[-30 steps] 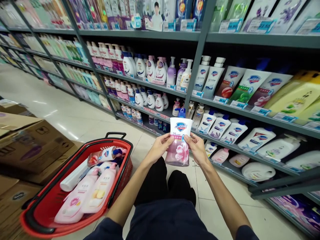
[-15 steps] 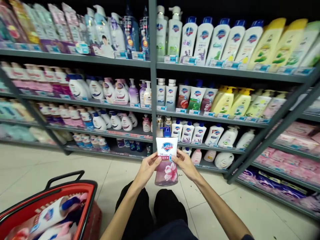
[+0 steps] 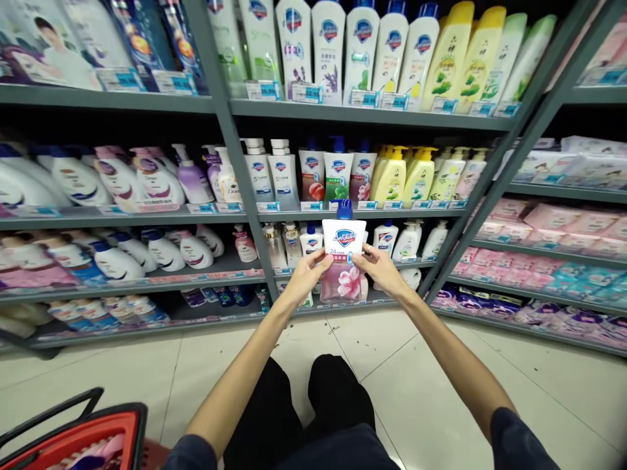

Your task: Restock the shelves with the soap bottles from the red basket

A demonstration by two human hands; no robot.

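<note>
A pump bottle of Safeguard body wash (image 3: 343, 277), white above and pink below with a blossom picture and a blue pump, stands upright between my hands in front of the shelves. My left hand (image 3: 307, 274) grips its left edge, thumb on the front. On the opposite edge, my right hand (image 3: 382, 269) holds it the same way, and a ring shows on one finger. The fingers behind the bottle are hidden. Beyond it, on the middle shelf, stand similar pump bottles, among them a green one (image 3: 337, 171) and one with a pink blossom (image 3: 362, 175).
A grey shelf unit (image 3: 372, 116) full of bottles spans the view. Stacks of pink packs (image 3: 509, 274) fill another unit at the right. At the lower left, a red basket (image 3: 120, 434) with a black handle stands on the tiled floor (image 3: 392, 346), partly out of view.
My view has turned right and come nearer to the shelves. Both hands still hold the bottle, now higher in the picture. Less of the basket shows.
</note>
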